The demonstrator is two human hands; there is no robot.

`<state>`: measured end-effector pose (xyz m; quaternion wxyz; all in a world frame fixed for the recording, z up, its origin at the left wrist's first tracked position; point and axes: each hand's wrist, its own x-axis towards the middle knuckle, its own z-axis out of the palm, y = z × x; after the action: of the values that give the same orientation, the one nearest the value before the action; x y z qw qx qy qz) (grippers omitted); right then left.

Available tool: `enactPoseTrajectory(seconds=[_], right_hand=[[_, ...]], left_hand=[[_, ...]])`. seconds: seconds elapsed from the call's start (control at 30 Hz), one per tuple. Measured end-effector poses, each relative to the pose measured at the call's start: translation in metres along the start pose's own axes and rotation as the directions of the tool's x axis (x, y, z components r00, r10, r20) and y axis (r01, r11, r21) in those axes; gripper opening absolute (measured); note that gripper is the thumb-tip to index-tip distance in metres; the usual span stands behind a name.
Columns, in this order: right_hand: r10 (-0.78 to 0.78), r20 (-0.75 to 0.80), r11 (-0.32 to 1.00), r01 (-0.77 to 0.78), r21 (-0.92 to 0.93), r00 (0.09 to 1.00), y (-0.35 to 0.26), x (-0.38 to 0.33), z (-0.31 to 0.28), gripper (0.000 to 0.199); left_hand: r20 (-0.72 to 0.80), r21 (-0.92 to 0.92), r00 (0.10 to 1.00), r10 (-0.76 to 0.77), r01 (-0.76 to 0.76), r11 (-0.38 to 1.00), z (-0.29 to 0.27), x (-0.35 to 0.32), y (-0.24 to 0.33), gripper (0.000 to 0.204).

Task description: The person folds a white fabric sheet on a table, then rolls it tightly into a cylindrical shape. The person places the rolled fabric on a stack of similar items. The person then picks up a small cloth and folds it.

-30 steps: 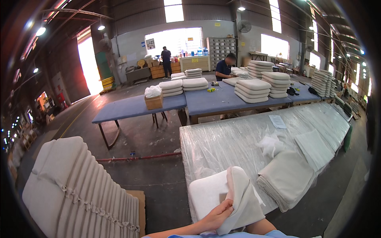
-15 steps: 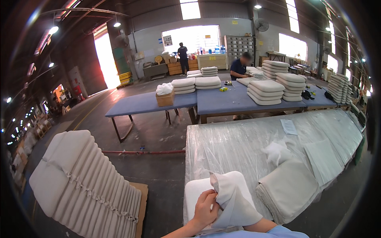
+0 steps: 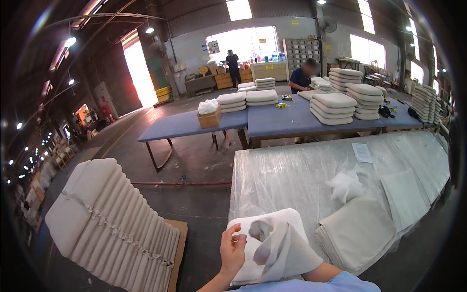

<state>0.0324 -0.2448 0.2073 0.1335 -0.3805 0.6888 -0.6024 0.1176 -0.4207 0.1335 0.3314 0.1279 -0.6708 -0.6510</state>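
Note:
On the plastic-wrapped surface in front of me lies a white foam cushion pad. A light grey fabric cover is bunched over my right hand, which it hides; only my right forearm shows coming out of it. The cover's turned-back edge forms a loop above the pad. My left hand is just left of that edge, apart from it, with loosely curved fingers, thumb spread and nothing in it. To the right lies a stack of folded grey covers.
Many covered cushions lean in a row on cardboard at the left. White fluff and a paper sheet lie on the plastic wrap. Beyond are blue tables with cushion stacks, and a seated person.
My left hand has let go of the cover's edge and moved left and slightly down. The cover's edge has folded over into a loop. The view has shifted slightly.

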Motion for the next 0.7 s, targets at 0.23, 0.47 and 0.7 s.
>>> enactPoseTrajectory(seconds=[0.23,0.47,0.7], right_hand=[[-0.030,0.060,0.997,0.035,-0.075,0.998,0.033,-0.002,0.011,0.044],[-0.080,0.111,0.974,0.101,-0.204,0.991,0.054,-0.012,0.012,0.049],[0.316,0.073,0.930,-0.294,-0.223,0.946,0.061,0.016,-0.012,0.056]], left_hand=[[-0.008,-0.004,0.999,-0.034,0.034,0.999,-0.006,0.001,-0.007,0.011],[0.047,0.063,0.997,-0.059,0.056,0.996,-0.006,-0.007,-0.025,0.017],[0.532,-0.124,0.844,0.068,-0.001,0.992,-0.009,-0.033,-0.022,0.080]])
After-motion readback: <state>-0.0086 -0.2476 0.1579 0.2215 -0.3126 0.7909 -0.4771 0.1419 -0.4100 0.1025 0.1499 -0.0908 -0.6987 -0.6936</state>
